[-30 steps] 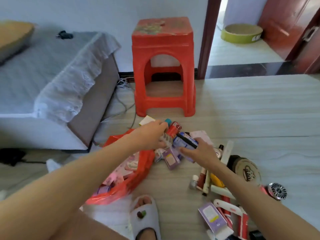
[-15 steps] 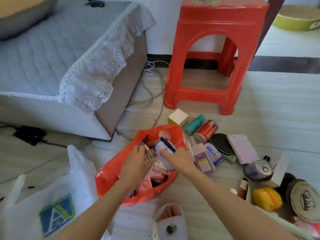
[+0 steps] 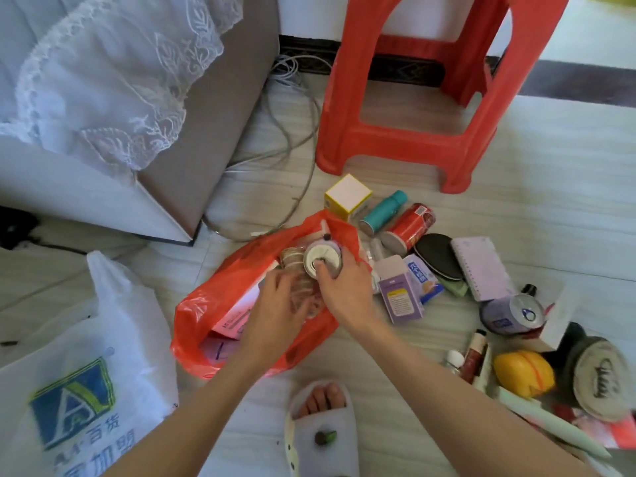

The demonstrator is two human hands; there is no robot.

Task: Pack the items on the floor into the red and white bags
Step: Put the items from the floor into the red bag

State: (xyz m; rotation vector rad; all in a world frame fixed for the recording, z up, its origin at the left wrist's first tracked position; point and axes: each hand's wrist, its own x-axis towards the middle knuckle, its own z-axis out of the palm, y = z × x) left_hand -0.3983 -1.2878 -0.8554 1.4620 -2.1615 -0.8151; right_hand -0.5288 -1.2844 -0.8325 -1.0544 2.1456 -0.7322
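The red bag (image 3: 220,287) lies open on the floor with pink packets inside. Over its mouth my right hand (image 3: 344,290) grips a pale can (image 3: 321,259), its round end facing me. My left hand (image 3: 278,308) holds a clear ribbed bottle (image 3: 296,270) beside the can, inside the bag's opening. The white bag (image 3: 86,373) with a blue and green logo sits at the lower left. Loose items lie to the right: a yellow-and-white box (image 3: 347,196), a teal bottle (image 3: 382,211), a red can (image 3: 407,227), a purple box (image 3: 401,297), a notebook (image 3: 481,266).
A red plastic stool (image 3: 406,139) stands behind the pile. A sofa with a lace cover (image 3: 113,91) is at the left, cables (image 3: 296,142) trailing beside it. My slippered foot (image 3: 321,428) is at the bottom centre. A yellow object (image 3: 523,371) and a round lid (image 3: 600,382) lie at the right.
Both hands carried the can and the bottle from the pile to the red bag's mouth and lowered them in. The view tilted down and came closer.
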